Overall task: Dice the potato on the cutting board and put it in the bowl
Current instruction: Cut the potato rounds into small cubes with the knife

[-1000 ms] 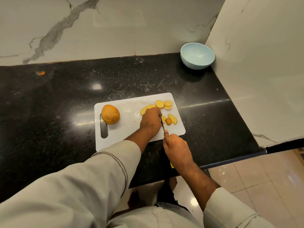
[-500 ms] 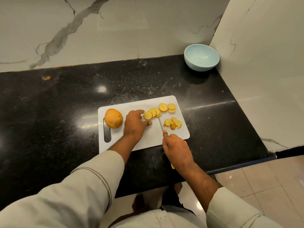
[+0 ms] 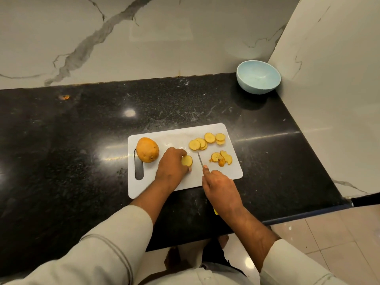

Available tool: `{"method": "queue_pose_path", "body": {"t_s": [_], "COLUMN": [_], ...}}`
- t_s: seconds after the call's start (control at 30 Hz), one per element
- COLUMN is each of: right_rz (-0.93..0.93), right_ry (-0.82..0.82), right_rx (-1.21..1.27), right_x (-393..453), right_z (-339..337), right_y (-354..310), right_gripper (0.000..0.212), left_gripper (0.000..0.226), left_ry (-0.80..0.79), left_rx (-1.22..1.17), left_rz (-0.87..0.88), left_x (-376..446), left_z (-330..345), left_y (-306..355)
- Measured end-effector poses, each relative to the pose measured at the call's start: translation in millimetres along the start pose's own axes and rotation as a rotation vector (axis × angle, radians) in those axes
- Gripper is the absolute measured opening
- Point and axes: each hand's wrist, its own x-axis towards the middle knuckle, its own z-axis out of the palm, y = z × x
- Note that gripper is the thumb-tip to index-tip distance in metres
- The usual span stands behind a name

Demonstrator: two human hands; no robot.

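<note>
A white cutting board (image 3: 176,182) lies on the black counter. A whole potato (image 3: 147,149) sits at its left end. Several round slices (image 3: 206,140) lie fanned at the far right, with a small pile of peel and slices (image 3: 221,157) nearer. My left hand (image 3: 171,167) holds one potato slice (image 3: 187,160) in its fingertips at the board's middle. My right hand (image 3: 221,187) grips a small knife (image 3: 200,159), blade pointing away, just right of that slice. The light blue bowl (image 3: 258,79) stands in the far right corner.
Marble walls close the counter at the back and on the right. The counter's front edge runs below the board, with tiled floor (image 3: 329,233) beyond it at the right. An orange scrap (image 3: 65,97) lies far left.
My left hand has drawn back left from the fanned slices to the board's middle with one slice in its fingers. The right hand and knife have stayed nearly in place.
</note>
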Motion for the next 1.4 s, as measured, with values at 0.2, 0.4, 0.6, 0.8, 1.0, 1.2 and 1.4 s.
{"method": "queue_pose_path", "body": {"t_s": [0.2, 0.4, 0.6, 0.8, 1.0, 1.2, 1.4], "right_rz": [-0.030, -0.025, -0.027, -0.032, -0.046, -0.031, -0.030], "right_ry": [-0.015, -0.008, -0.024, -0.020, -0.007, -0.026, -0.049], "right_rx": [0.004, -0.025, -0.022, -0.034, -0.078, -0.086, -0.100], "right_x": [-6.4, -4.6, -3.6, -3.1, -0.2, 7.2, 11.6], "right_z": [11.8, 22.1, 25.2, 27.3, 27.7, 29.1, 28.5], "right_y": [-9.4, -19.9, -24.3, -25.2, -25.2, -29.2, -33.6], "right_gripper": [0.046, 0.045, 0.046, 0.045, 0.044, 0.042, 0.033], "left_gripper": [0.075, 0.052, 0.050, 0.046, 0.045, 0.039, 0.035], "left_ry": [-0.072, -0.014, 0.002, 0.011, 0.018, -0.014, -0.016], "left_rx": [-0.048, -0.083, -0.068, -0.076, -0.057, 0.094, 0.189], "left_rz": [0.012, 0.008, 0.031, 0.011, 0.006, 0.089, 0.133], "left_x": [-12.1, -15.6, -14.0, -13.7, -15.8, -15.7, -16.8], "left_z": [-3.9, -2.0, -6.1, -5.1, -1.1, -2.0, -1.7], "left_y": [-14.1, -13.8, -9.0, -7.3, -9.1, -4.7, -1.9]}}
